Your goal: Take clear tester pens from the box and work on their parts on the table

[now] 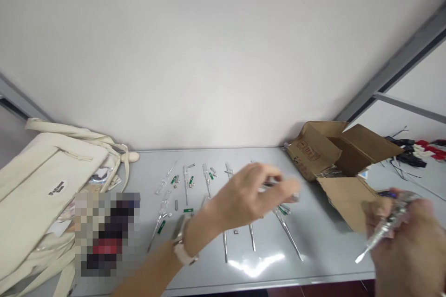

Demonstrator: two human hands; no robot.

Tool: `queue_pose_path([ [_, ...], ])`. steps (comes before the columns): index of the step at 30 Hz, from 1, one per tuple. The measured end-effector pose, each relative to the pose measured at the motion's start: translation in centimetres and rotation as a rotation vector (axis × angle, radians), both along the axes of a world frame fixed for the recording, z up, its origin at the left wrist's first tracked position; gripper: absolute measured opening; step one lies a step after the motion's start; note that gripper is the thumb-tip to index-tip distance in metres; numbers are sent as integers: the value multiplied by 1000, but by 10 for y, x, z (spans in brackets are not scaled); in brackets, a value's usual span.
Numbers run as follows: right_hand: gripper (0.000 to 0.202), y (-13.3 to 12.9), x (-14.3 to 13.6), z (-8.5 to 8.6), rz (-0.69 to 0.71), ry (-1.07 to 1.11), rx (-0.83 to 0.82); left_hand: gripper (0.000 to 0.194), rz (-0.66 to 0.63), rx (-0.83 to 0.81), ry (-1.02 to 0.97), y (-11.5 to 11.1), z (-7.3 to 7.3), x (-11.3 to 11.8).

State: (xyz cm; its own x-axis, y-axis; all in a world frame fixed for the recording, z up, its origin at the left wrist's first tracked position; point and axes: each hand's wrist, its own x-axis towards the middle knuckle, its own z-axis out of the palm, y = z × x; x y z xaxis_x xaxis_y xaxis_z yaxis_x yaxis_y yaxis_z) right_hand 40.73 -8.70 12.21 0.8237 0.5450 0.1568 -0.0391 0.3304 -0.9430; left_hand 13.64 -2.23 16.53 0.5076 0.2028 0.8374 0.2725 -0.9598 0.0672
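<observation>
My right hand (404,236), at the right edge, is closed around a clear-handled voltage tester screwdriver (379,234), its flat metal tip pointing down and left. My left hand (251,195) hovers over the right part of the table, fingers and thumb bent together and smeared by motion. Something small shows between them, but I cannot make out what. Below and around it lie more tester screwdrivers (289,232) with clear handles. Small metal pieces (176,204) and green strips (161,227) are scattered beside them. My left forearm hides some of these parts.
An open cardboard box (306,153) stands at the right, flaps spread, with clear items inside. A cream bag (42,181) takes up the left side. Black and red cables (414,151) lie at far right. A white wall rises behind the grey table (324,260).
</observation>
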Motion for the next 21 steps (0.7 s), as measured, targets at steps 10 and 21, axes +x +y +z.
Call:
queue_pose_path([
  [10, 29, 56, -152, -35, 596, -20, -61, 17, 582, -180, 34, -11, -89, -97],
  [21, 23, 64, -190, -46, 663, -97, -2, 36, 731, -79, 24, -2, -117, -97],
])
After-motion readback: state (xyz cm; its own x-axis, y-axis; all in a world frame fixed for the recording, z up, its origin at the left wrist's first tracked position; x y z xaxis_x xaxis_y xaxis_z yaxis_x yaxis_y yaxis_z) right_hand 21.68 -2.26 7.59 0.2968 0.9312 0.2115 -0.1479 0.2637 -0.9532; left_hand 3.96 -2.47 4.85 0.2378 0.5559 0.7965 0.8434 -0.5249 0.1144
